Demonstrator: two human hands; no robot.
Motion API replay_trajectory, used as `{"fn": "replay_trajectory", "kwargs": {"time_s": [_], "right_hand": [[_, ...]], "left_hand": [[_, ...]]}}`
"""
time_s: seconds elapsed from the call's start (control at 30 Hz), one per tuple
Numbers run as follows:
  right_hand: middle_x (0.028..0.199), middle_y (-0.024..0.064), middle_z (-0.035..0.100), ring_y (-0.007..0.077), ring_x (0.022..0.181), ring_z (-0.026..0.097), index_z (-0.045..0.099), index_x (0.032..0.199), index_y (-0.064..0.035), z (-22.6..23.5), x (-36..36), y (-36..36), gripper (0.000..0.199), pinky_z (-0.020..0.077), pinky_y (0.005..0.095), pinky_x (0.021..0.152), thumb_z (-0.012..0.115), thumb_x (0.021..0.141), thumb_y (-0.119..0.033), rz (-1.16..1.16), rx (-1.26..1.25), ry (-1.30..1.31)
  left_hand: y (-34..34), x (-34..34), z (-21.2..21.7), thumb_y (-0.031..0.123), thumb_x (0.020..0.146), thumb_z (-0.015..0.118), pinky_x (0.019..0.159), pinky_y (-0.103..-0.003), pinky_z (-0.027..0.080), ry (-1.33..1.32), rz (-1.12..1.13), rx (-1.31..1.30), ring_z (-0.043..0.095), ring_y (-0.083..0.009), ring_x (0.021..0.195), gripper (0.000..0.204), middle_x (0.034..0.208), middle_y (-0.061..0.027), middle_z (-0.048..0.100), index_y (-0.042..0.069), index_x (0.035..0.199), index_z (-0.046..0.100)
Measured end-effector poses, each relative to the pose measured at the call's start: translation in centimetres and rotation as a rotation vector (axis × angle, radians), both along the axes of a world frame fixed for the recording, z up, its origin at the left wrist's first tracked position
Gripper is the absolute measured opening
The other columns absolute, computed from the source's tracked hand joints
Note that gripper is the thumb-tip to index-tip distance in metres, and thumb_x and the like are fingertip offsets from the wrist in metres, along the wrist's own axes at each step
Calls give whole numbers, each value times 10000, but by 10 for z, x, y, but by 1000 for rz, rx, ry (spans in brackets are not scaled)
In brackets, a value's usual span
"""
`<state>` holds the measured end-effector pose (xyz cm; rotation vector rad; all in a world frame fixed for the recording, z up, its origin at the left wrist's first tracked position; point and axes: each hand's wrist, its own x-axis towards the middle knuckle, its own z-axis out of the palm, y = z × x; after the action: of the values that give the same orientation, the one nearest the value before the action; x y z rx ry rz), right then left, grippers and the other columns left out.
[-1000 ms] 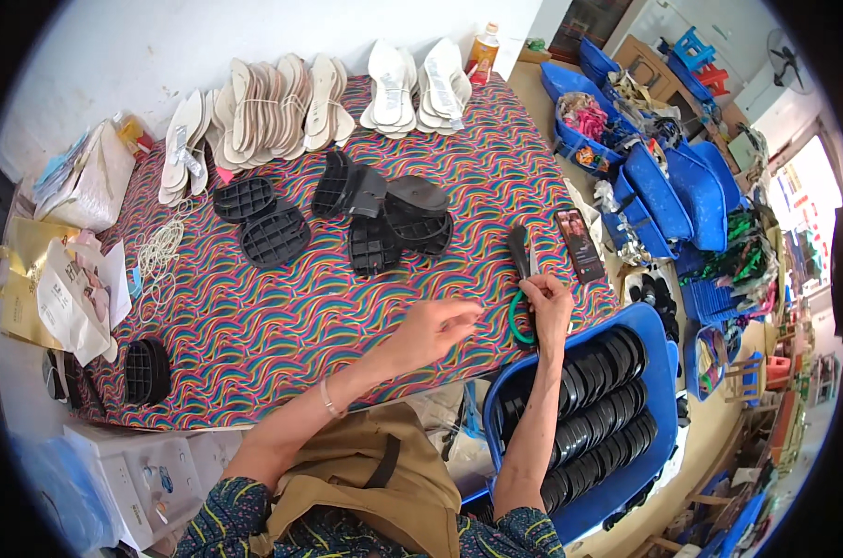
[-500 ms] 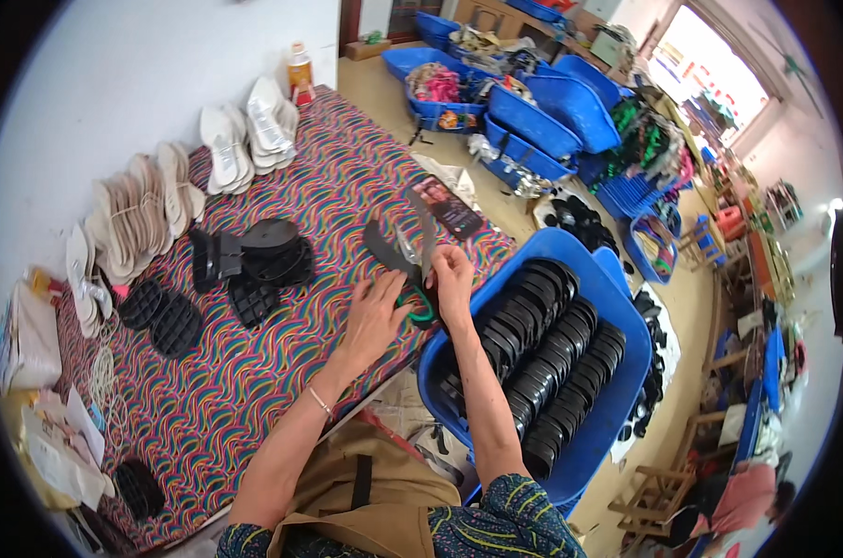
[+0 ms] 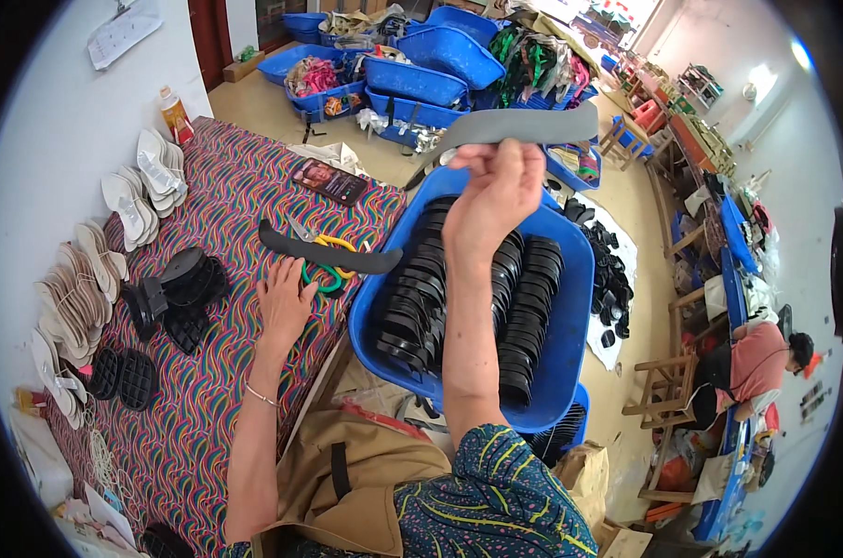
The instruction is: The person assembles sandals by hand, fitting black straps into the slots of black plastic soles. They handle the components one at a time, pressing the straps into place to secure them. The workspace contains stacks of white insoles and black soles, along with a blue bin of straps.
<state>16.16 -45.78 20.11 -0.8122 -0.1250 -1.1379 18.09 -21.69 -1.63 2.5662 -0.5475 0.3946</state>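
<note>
Grey strip [image 3: 552, 126] pinched crosswise in right fingers [image 3: 511, 160].

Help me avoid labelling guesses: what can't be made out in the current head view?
All in the head view:
Yellow-handled scissors: middle hidden by the dark curved strip.
Blue tub: some stacked black shoe parts hidden by the right forearm.
Grey curved strip: lower edge partly covered by the right hand.
Smartphone: on-screen details too small.

Shoe workshop: stacked insoles [image 3: 71, 293], blue tub [image 3: 581, 302] of black soles [image 3: 530, 312], co-worker [image 3: 755, 365] at long bench [image 3: 727, 493].
</note>
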Motion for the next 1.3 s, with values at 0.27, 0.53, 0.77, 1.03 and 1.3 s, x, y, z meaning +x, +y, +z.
{"fn": "replay_trajectory", "kwargs": {"time_s": [0.27,0.53,0.77,1.03,1.3], "right_hand": [[944,103,676,177,730,682,591,1076,8,-85,-76,122,133,572,303,642,619,958,-45,409,9,374],[877,206,707,305,809,710,643,956,58,-155,-162,134,103,579,421,766,599,926,-30,1106,-289,577],[832,179,602,313,839,630,525,678,-12,-160,-98,87,475,516,471,855,490,987,-371,806,-230,573],[922,44,666,120,872,586,695,991,41,-137,-90,200,125,448,256,805,621,926,-34,922,-815,643],[821,118,691,175,663,650,634,839,2,-199,-101,226,201,519,320,615,629,959,-159,1243,-445,684]], "left_hand": [[16,-65,89,429,1057,443,1052,-422,465,1058,-670,-1738,592,-267,1230,545,1340,-155,602,44,1441,482],[87,-100,78,190,1015,607,784,-298,541,543,-51,-1847,678,-137,860,241,969,-26,700,51,1211,621],[113,-135,79,113,989,620,676,-241,501,370,171,-1538,632,-73,781,169,917,7,679,24,1125,662],[121,-159,77,108,942,679,684,-247,466,877,-47,-1332,567,-47,802,161,842,38,648,-8,1050,702],[264,-119,59,243,790,816,878,-398,505,-96,710,-239,606,-317,1047,547,1178,-162,594,29,1242,593]]}}
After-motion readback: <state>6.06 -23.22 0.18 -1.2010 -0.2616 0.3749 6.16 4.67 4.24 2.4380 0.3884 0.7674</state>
